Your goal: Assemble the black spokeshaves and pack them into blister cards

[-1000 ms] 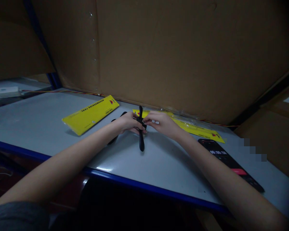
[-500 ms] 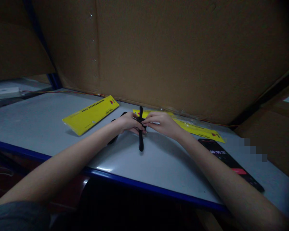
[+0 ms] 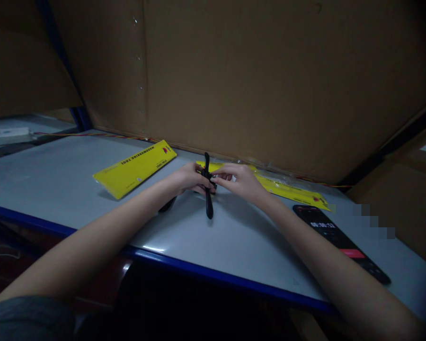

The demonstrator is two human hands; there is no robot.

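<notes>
Left hand: the left hand (image 3: 190,179) comes in from the near side of the table, its fingertips closed on the middle of the black cross-shaped plastic piece (image 3: 208,206).

Right hand: the right hand (image 3: 239,182) meets it from the other side, thumb and fingers pinching the same middle, so both hands are clenched on the piece and neither has let go.

Held piece: it stands near the middle of the table top (image 3: 241,241), its long arm upright in the view. From here I cannot tell whether the lower tip touches the surface. The hub is mostly covered by fingers and too dim to read.

Nearby: a dark curved item (image 3: 167,205) lies partly under the left wrist. A yellow card marked as a woodworking tool (image 3: 135,169) lies toward the back edge, and a second yellow card (image 3: 291,192) lies behind the right hand. A black phone (image 3: 335,237) showing a timer sits just beside the right forearm.

Behind: a cardboard wall (image 3: 255,80) rises at the back edge, with a thin cable (image 3: 102,135) running along it.

Risks: only fingertips hold the hub, so a slip could drop the long arm onto the table. A sideways swing of the right forearm could nudge the phone, and the left wrist could shift the dark item.
</notes>
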